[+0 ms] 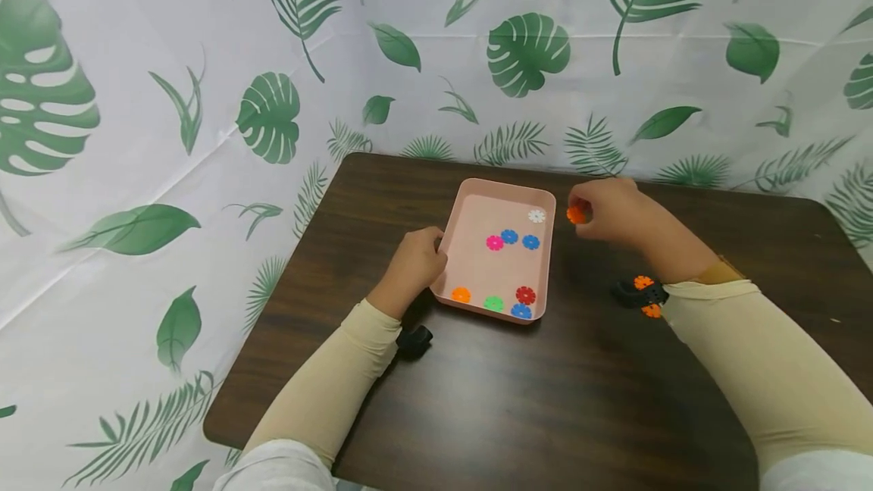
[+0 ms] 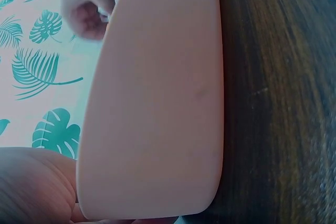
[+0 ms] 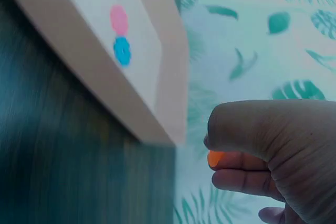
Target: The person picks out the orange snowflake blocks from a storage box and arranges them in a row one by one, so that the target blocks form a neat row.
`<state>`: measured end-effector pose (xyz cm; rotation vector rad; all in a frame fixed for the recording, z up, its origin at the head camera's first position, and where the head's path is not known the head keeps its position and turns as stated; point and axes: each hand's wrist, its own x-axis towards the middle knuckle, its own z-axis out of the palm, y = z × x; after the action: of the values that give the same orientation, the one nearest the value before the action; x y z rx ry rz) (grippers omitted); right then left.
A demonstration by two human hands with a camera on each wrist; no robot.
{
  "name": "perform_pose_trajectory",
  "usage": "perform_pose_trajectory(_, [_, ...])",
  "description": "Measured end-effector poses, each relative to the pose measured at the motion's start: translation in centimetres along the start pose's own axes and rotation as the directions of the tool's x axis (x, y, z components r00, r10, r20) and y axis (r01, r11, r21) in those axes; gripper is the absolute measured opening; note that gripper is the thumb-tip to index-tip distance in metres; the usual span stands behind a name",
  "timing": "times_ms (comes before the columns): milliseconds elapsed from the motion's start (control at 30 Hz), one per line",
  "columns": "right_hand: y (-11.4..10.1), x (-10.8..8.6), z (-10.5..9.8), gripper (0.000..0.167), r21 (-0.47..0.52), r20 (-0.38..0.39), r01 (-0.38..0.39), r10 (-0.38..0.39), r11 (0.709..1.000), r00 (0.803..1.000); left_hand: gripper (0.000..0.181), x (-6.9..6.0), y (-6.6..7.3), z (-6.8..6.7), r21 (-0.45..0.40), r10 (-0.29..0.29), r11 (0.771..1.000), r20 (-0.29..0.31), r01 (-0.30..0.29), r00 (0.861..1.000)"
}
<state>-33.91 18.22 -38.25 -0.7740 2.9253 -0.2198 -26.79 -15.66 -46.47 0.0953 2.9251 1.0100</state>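
Observation:
A shallow pink tray (image 1: 470,248) lies on the table with several small notched discs in it. Gripping its left rim near the front corner is my left hand (image 1: 414,260); part of that hand (image 2: 37,184) shows at the tray's corner in the left wrist view. My right hand (image 1: 610,207) pinches an orange notched disc (image 1: 576,215) between thumb and fingers, just beyond the tray's right rim. In the right wrist view the orange disc (image 3: 214,158) is mostly covered by the fingers. Inside the tray are white (image 1: 536,216), pink (image 1: 494,243), green (image 1: 494,303), red (image 1: 525,295), orange and blue discs.
On the dark wooden table (image 1: 477,400), more orange discs (image 1: 643,283) lie right of the tray, below my right wrist and partly hidden by its black strap (image 1: 637,295). A leaf-printed cloth (image 1: 436,59) hangs behind the table and along its left side.

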Motion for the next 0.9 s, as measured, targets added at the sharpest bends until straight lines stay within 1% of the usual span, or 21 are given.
perform_pose_trajectory(100, [1.7, -2.5, -1.1, 0.032, 0.016, -0.002, -0.018, 0.018, 1.0, 1.0, 0.035, 0.0, 0.1, 0.0, 0.009, 0.001, 1.0, 0.003, -0.001, 1.0])
perform_pose_trajectory(267, [4.5, -6.7, -2.6, 0.035, 0.026, -0.002, -0.077, 0.077, 0.997, 0.997, 0.034, 0.0, 0.1, -0.1, 0.016, 0.0, 1.0, 0.003, 0.0, 1.0])
perform_pose_trajectory(400, [6.4, -10.2, -3.2, 0.039, 0.003, -0.009, -0.137, 0.137, 0.991, 0.991, 0.033, 0.0, 0.0, 0.0, 0.011, 0.004, 1.0, 0.008, -0.004, 1.0])
perform_pose_trajectory(467, [7.4, -11.9, -3.1, 0.041, 0.003, -0.007, -0.174, 0.174, 0.985, 0.985, 0.033, 0.0, -0.1, 0.0, 0.01, 0.011, 1.0, 0.008, -0.011, 1.0])
perform_pose_trajectory(567, [9.0, -14.5, -2.6, 0.042, 0.021, 0.005, -0.24, 0.24, 0.971, 0.971, 0.032, -0.1, -0.2, -0.1, 0.014, 0.026, 1.0, -0.002, -0.026, 1.0])
perform_pose_trajectory(667, [10.5, -17.0, -1.5, 0.043, 0.038, 0.031, -0.295, 0.294, 0.955, 0.955, 0.033, -0.2, -0.1, -0.3, 0.009, 0.029, 1.0, -0.006, -0.029, 1.0])
perform_pose_trajectory(800, [12.3, -19.9, 0.8, 0.046, 0.041, 0.063, -0.343, 0.341, 0.938, 0.938, 0.034, -0.3, 0.1, -0.4, -0.002, 0.016, 1.0, 0.01, -0.016, 1.0])
perform_pose_trajectory(900, [13.0, -21.6, 2.7, 0.047, 0.059, 0.082, -0.367, 0.362, 0.928, 0.929, 0.034, -0.3, 0.2, -0.2, -0.003, 0.008, 1.0, 0.023, -0.008, 1.0])
